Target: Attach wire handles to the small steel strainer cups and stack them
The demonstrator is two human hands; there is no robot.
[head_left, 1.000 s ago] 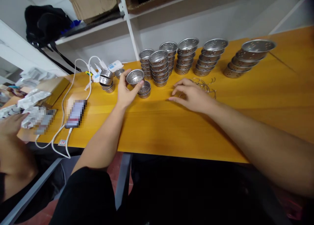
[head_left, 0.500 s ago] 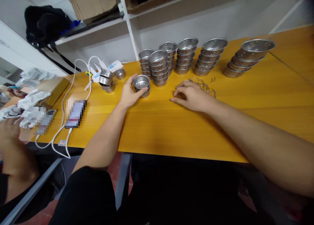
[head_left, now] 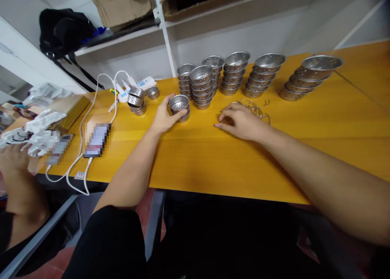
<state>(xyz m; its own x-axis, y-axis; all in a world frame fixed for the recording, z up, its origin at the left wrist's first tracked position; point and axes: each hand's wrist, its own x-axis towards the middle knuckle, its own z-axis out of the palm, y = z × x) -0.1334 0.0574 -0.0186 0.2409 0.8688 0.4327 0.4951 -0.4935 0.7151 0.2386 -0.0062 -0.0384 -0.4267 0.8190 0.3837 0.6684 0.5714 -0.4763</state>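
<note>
My left hand (head_left: 164, 117) has its thumb and fingers wrapped round a short stack of perforated metal cups (head_left: 179, 105) standing on the table. To the right, my right hand (head_left: 237, 120) hovers at or rests on the tabletop, fingers curled with a gap between thumb and fingertips, and nothing shows in it. Just behind it lies a loose heap of thin curved metal wires (head_left: 258, 108), partly hidden by the hand. A taller stack of perforated cups (head_left: 202, 88) rises right behind the cups in my left hand.
More cup stacks line the back, one leaning at the far right (head_left: 307, 78). Tilted cups (head_left: 136, 100) and a single small cup (head_left: 152, 93) stand left. Phones with white cables, including one phone (head_left: 97, 140), lie further left, beside another person's hand (head_left: 14, 161).
The whole view has shifted slightly, so things appear a little lower and further right. Both hands keep the same places and poses, the left still round the cups.
</note>
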